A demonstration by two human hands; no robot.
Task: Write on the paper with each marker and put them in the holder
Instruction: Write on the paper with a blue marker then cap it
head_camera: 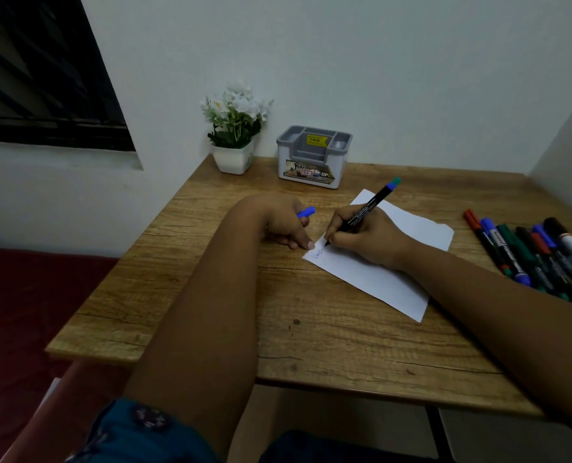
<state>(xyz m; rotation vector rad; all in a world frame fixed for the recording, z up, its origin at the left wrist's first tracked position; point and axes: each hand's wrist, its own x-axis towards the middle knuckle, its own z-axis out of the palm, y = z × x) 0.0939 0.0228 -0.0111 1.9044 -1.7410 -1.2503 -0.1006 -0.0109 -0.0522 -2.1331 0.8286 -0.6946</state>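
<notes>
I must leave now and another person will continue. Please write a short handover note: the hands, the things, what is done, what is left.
Right hand: holds the marker, tip on the paper.
Left hand: holds the blue cap, fingers at the paper's corner.
Holder: at the back of the table, no markers visible in it.
Other markers: lying at the right edge.
Done: a few blue letters written.
Left: finish, cap, put it in the holder; then every other marker.

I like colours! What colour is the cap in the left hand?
Blue. The cap pokes out of the left hand, clearest in the head view.
</notes>
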